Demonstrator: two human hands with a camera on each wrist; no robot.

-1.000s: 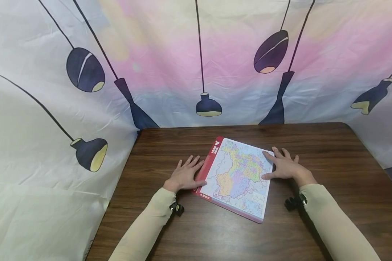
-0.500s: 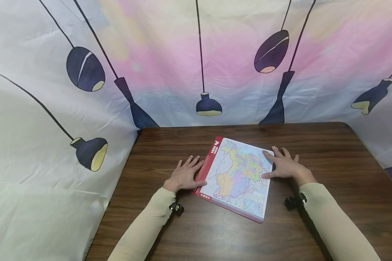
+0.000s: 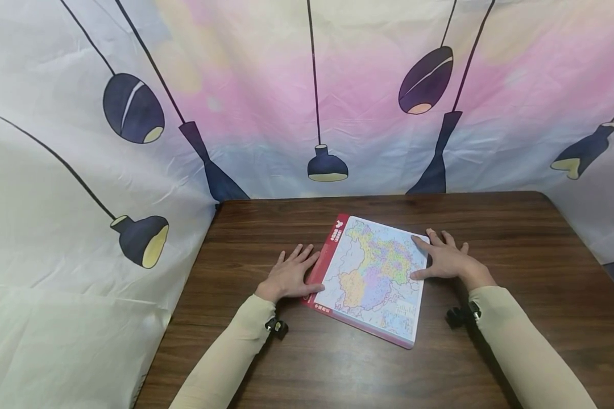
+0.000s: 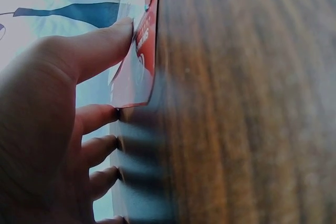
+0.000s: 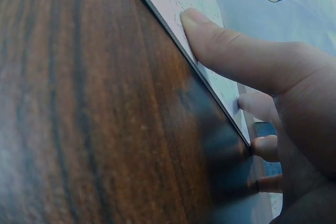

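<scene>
Right behind everything hangs a wrinkled backdrop cloth (image 3: 307, 85) printed w/ dark pendant lamps on pink and pale blue, wrapping round the left side too. Below it sits a dark wood-grain table (image 3: 517, 238), which takes up the lower half of the head view. On the table, roughly centre, lies a flat map puzzle board (image 3: 370, 278) – colourful regions, a red strip along its left edge, turned at an angle to the table edge.

Left hand (image 3: 290, 276) rests flat on the wood just beside the board's red edge, fingers spread and straight; in the left wrist view the thumb (image 4: 92, 48) presses onto the red strip while the other fingers lie on the table. Right hand (image 3: 446, 261) is flat too, spread, on the opposite side; its index fingertip and thumb (image 5: 231, 51) overlap the board's right edge, the rest on the wood. Neither hand pinches or curls round anything – both just press down.

Risk, as I judge it: contact is only thumb and fingertip pressure at two edges, so the board could skid or rotate on the smooth tabletop if one side pushes harder. Lifting from such a thin edge w/o getting fingers under it could let it slip, and if the pieces are loose – can't tell – tilting may spill them.
</scene>
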